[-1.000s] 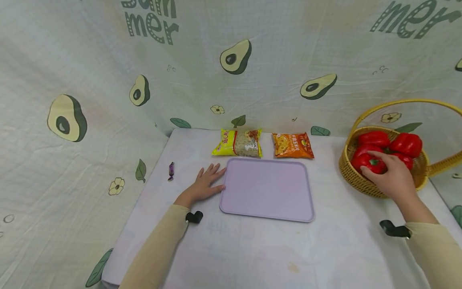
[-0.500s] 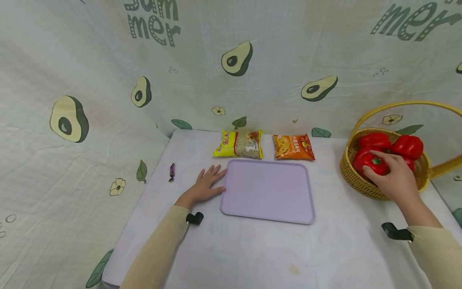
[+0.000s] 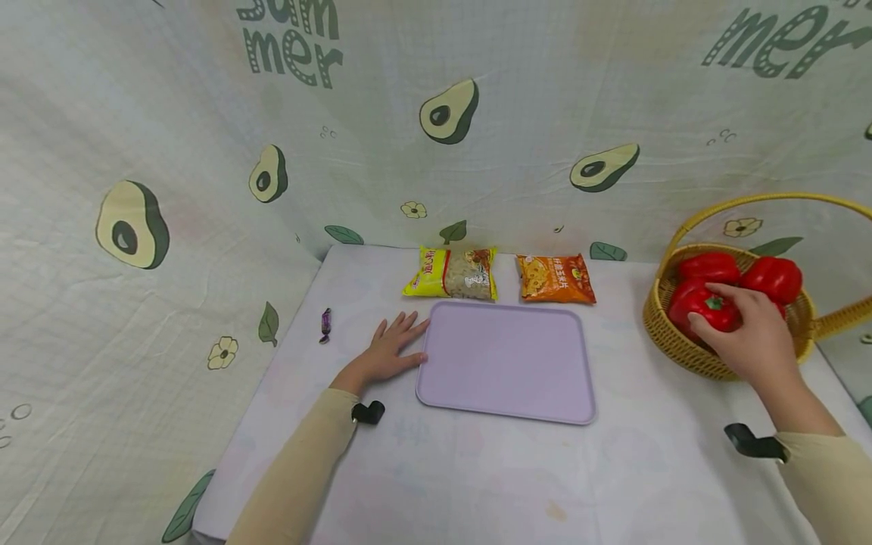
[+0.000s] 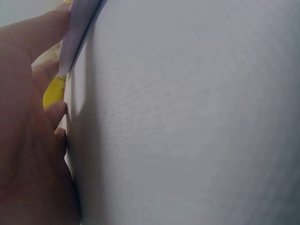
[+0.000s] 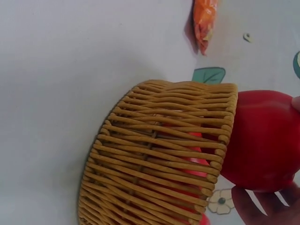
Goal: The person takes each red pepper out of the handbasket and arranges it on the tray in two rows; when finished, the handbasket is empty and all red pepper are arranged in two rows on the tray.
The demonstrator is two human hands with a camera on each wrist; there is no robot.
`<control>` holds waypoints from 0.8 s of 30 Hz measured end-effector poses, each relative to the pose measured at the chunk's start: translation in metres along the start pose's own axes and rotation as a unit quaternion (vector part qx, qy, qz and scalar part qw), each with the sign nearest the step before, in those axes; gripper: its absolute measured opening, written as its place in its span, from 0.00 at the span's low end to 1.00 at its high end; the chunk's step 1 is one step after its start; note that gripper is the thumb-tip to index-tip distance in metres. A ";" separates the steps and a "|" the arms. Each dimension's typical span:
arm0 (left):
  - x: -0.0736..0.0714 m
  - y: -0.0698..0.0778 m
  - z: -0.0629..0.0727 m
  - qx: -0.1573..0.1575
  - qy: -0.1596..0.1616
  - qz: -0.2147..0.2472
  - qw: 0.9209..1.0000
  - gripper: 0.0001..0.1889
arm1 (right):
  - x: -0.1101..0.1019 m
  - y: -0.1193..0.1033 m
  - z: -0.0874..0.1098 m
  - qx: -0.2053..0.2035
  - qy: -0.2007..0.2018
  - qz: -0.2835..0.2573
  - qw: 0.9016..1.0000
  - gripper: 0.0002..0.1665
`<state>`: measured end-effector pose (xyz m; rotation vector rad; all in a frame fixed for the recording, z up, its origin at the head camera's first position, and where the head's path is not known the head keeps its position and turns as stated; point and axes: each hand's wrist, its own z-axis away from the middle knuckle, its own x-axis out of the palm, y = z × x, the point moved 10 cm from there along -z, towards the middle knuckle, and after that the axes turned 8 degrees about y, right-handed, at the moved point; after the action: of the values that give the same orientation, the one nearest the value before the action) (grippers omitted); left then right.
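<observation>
Wicker basket (image 3: pixel 671 350) of red peppers (image 3: pixel 710 267), right grip (image 3: pixel 758 338) clasping one pepper (image 3: pixel 717 316), left grip (image 3: pixel 387 353) spread against lilac tray (image 3: pixel 504 363)

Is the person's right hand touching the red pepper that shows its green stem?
Touching. The head view shows the right hand curled around the red pepper; in the right wrist view they also meet.
</observation>
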<state>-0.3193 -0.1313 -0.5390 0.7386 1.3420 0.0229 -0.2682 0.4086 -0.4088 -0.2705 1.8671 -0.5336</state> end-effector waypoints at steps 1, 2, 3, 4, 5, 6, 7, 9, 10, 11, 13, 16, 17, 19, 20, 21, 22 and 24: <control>0.000 0.000 0.000 0.000 0.000 0.000 1.000 0.41 | -0.001 -0.001 0.000 0.000 0.002 -0.001 1.000 0.42; 0.000 0.000 0.000 0.000 0.001 0.000 1.000 0.41 | -0.002 -0.002 0.000 0.001 0.004 -0.002 1.000 0.42; 0.000 0.000 0.000 0.000 0.001 0.000 1.000 0.41 | -0.004 -0.003 0.000 0.000 0.006 -0.004 1.000 0.42; 0.000 0.000 0.000 0.000 0.001 0.000 1.000 0.41 | -0.005 -0.004 0.000 0.000 0.009 -0.005 1.000 0.42; 0.000 0.000 0.000 -0.001 0.001 -0.002 1.000 0.41 | -0.006 -0.005 0.000 -0.001 0.011 -0.007 1.000 0.41; 0.000 0.000 0.000 -0.002 0.001 -0.002 1.000 0.41 | -0.008 -0.007 0.000 -0.001 0.014 -0.009 1.000 0.41; 0.000 0.000 0.000 -0.003 0.000 -0.002 1.000 0.41 | -0.009 -0.008 0.001 -0.001 0.015 -0.011 1.000 0.41; 0.000 0.000 0.000 -0.005 -0.001 -0.004 1.000 0.41 | -0.011 -0.011 0.001 -0.002 0.017 -0.015 1.000 0.41; 0.000 0.000 0.001 -0.006 -0.001 -0.001 1.000 0.41 | -0.011 -0.013 0.002 -0.004 0.017 -0.017 1.000 0.40; 0.000 0.000 0.001 -0.007 -0.001 0.000 1.000 0.41 | -0.010 -0.015 0.002 -0.005 0.015 -0.019 1.000 0.40; 0.000 0.000 0.001 -0.007 0.000 0.004 1.000 0.41 | -0.008 -0.019 0.003 -0.009 0.007 -0.019 1.000 0.41; -0.001 0.001 0.001 -0.005 0.002 0.008 1.000 0.41 | -0.004 -0.027 0.004 -0.019 -0.005 -0.020 1.000 0.42; 0.000 0.000 0.001 -0.005 0.002 0.007 1.000 0.41 | -0.003 -0.029 0.005 -0.022 -0.008 -0.020 1.000 0.42; 0.000 0.000 0.001 -0.003 0.002 0.008 1.000 0.41 | -0.001 -0.034 0.005 -0.031 -0.012 -0.022 0.999 0.42; 0.000 0.000 0.001 -0.002 0.002 0.007 1.000 0.41 | 0.000 -0.036 0.006 -0.034 -0.013 -0.023 0.999 0.41; 0.000 0.000 0.001 -0.002 0.002 0.007 1.000 0.40 | 0.001 -0.039 0.006 -0.039 -0.013 -0.024 0.999 0.41; 0.000 0.000 0.001 -0.002 0.002 0.008 1.000 0.40 | 0.003 -0.042 0.006 -0.044 -0.014 -0.025 0.999 0.40; -0.001 0.000 0.001 -0.002 0.003 0.009 1.000 0.40 | 0.006 -0.046 0.007 -0.049 -0.018 -0.027 0.998 0.39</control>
<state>-0.3184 -0.1321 -0.5385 0.7475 1.3404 0.0423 -0.2668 0.3643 -0.3931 -0.3945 1.8584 -0.4707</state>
